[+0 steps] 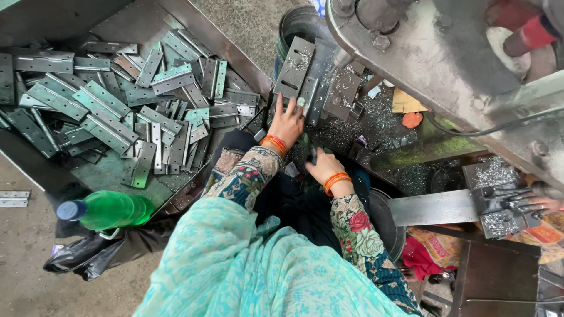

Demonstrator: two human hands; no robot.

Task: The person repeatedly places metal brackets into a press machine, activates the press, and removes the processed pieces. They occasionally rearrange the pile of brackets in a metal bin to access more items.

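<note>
My left hand (288,123) reaches forward onto the machine bed, with its fingers laid over a grey steel hinge (309,94) that lies beside a larger open hinge (294,67). My right hand (322,167) sits closer to me, curled around a small dark metal piece (311,154) whose shape I cannot make out. Both wrists wear orange bangles and patterned floral sleeves. Metal shavings (346,132) cover the bed around both hands.
A big steel tray (111,173) at the left holds several loose hinges (106,111). A green bottle (108,209) lies on a black bag at its near edge. The press machine (435,53) overhangs the upper right. Another person's hand (546,203) rests at the right edge.
</note>
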